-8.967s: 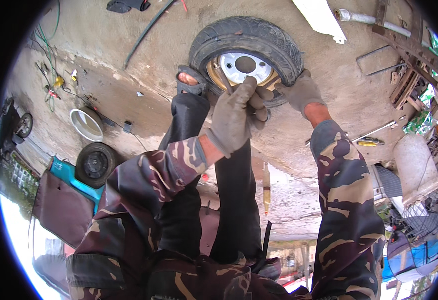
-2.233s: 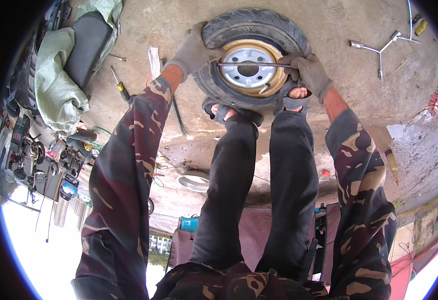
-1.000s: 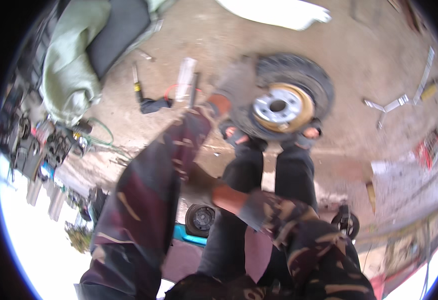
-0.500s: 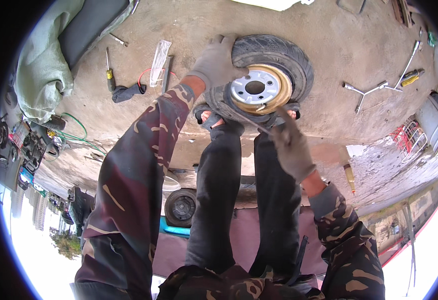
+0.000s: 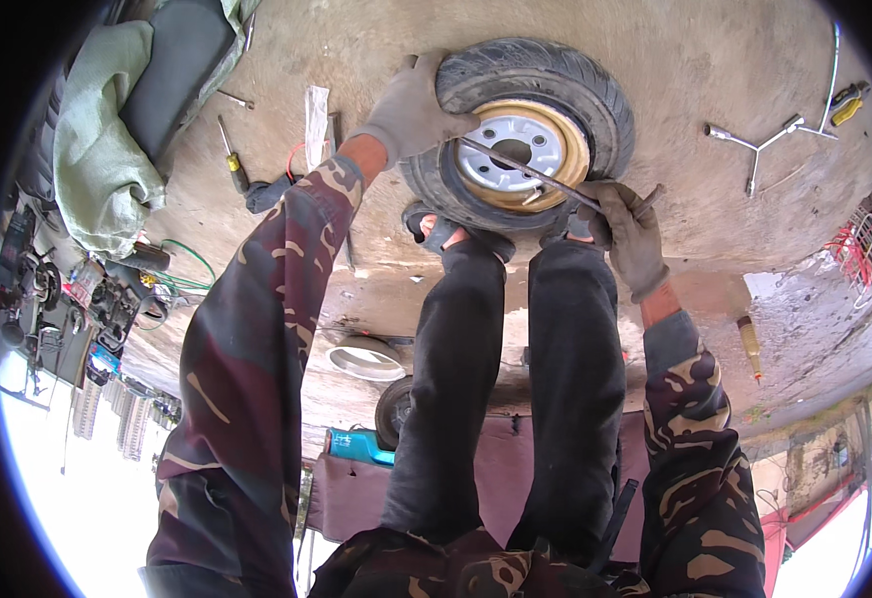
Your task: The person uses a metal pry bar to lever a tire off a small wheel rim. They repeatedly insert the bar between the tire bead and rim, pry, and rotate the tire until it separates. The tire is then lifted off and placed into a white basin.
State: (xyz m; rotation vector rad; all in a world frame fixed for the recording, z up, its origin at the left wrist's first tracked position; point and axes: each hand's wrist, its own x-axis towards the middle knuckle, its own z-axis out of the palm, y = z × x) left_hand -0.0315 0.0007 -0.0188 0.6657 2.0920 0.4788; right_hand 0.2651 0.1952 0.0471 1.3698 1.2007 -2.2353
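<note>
Far left of the wheel, a pale green cloth [image 5: 107, 169] is being seen lying beneath a dark pad [image 5: 172, 75]; nearer the wheel, a yellow-handled screwdriver [image 5: 234, 167] and a pale strip [image 5: 315, 120] are being passed over. Now the left hand [image 5: 411, 112]: it is being laid over the wheel's left side, though whether its fingers are being closed there cannot be told. And here is the wheel [image 5: 546, 149], lying flat on the floor, just beyond the person's feet. Across its silver centre a thin metal bar [image 5: 531, 173] is being held aslant, its far end being kept near the left fingers. At the wheel's lower right, that bar is being clamped by the gloved right hand [image 5: 631, 237], the two hands being held apart. Well right of the wheel, a three-armed wrench [image 5: 759, 146] is being left untouched.
</note>
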